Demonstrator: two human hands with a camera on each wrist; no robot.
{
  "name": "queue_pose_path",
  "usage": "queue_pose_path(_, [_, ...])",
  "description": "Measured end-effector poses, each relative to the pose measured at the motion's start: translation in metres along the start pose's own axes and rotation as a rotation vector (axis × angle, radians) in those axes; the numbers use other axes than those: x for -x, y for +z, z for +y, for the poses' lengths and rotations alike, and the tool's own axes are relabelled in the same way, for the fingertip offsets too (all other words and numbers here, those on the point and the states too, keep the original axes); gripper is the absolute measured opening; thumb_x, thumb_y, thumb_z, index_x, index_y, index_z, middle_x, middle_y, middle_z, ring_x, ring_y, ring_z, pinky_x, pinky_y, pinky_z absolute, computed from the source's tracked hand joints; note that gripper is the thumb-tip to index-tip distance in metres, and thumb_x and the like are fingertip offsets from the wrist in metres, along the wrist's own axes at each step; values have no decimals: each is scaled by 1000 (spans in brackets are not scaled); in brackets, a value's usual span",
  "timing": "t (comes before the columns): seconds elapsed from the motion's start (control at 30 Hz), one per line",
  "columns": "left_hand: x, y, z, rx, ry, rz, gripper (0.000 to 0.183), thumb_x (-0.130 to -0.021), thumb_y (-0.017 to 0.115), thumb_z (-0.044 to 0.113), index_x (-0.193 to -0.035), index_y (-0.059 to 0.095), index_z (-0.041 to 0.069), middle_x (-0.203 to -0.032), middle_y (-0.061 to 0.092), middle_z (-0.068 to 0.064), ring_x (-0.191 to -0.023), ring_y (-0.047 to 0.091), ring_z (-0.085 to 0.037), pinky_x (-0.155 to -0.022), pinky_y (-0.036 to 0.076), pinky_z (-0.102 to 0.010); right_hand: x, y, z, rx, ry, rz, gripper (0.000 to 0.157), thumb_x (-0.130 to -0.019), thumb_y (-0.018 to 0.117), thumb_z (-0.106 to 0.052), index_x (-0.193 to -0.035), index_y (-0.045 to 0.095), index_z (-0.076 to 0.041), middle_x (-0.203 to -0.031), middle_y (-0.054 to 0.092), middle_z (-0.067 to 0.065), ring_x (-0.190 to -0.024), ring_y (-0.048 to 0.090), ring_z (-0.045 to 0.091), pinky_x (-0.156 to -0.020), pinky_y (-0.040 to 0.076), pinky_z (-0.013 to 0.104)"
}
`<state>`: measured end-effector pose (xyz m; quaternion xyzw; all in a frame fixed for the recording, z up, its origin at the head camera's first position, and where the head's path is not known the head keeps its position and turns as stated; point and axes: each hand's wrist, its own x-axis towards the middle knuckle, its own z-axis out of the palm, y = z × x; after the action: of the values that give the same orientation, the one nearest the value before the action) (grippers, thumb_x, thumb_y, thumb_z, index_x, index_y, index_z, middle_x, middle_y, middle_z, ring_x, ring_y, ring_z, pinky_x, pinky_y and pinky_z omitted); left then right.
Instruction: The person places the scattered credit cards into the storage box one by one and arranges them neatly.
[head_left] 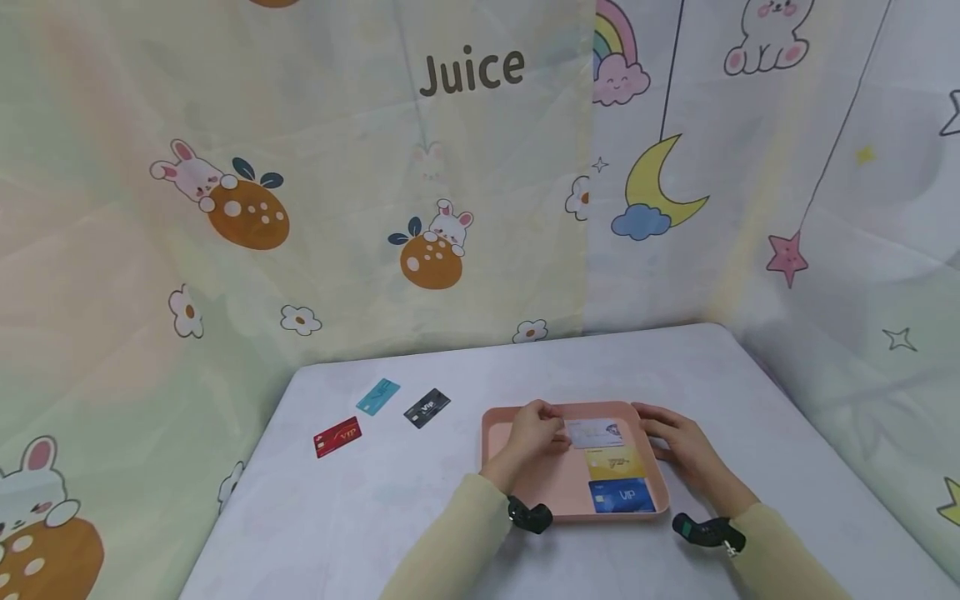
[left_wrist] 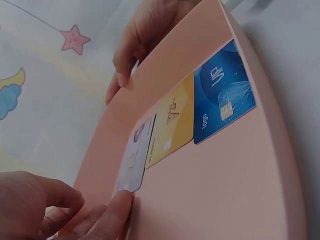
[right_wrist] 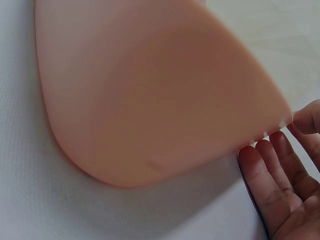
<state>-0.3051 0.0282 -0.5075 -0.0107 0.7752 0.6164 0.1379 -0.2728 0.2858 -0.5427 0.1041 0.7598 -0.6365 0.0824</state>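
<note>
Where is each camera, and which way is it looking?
Head: worn on the person's head, facing forward and down at the pink tray; the left hand, right hand and sleeves show.
Left wrist: worn there, facing across the tray; both hands show.
Right wrist: worn there, facing the tray close up; part of the right hand shows.
Head and left wrist both show the white card, yellow card, blue card.

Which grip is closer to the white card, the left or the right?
Left. The left grip is at the left end of the white card; the right grip is past its right end, touching the tray.
</note>
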Motion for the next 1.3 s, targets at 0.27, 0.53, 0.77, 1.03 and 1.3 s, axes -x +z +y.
queue_pose_path(0.27, [0, 6, 3, -6, 6, -11, 16, -99, 63, 6, -113, 66, 2, -104, 66, -9, -79, 74, -20, -74, 63, -33, -2, 3, -1, -3, 3, 4, 63, -105, 59, -36, -159, 39, -8, -164, 37, 21, -146, 42, 41, -99, 56, 33])
queue_pose_path(0.53, [-1, 12, 3, -26, -1, 4, 11, -98, 64, 9, -108, 66, 6, -103, 64, -7, -78, 70, -19, -74, 63, -31, -3, 5, -1, -9, 2, -7, 63, -106, 58, -34, -159, 38, -7, -164, 35, 21, -145, 42, 41, -96, 57, 28])
queue_pose_path(0.77, [3, 8, 7, -102, 70, -15, 7, -98, 65, 11, -105, 66, 9, -103, 65, -4, -80, 67, -18, -74, 62, -31, -1, 2, -2, 6, 4, -7, 63, -106, 57, -35, -160, 36, -8, -165, 34, 21, -145, 42, 40, -96, 57, 27])
queue_pose_path(1.03, [3, -7, 15, -118, 140, -36, 12, -103, 62, 16, -113, 64, 10, -103, 64, -4, -87, 73, -20, -79, 62, -31, -1, -2, -1, 14, -8, -16, 64, -106, 56, -38, -160, 36, -9, -165, 34, 20, -146, 41, 39, -97, 56, 27])
queue_pose_path(1.3, [4, -29, 19, -81, 181, -42, 16, -103, 61, 16, -115, 64, 6, -105, 67, -8, -89, 76, -26, -76, 63, -32, -3, 0, 0, 15, -3, -19, 65, -106, 56, -37, -160, 36, -8, -165, 34, 21, -147, 40, 40, -97, 57, 27])
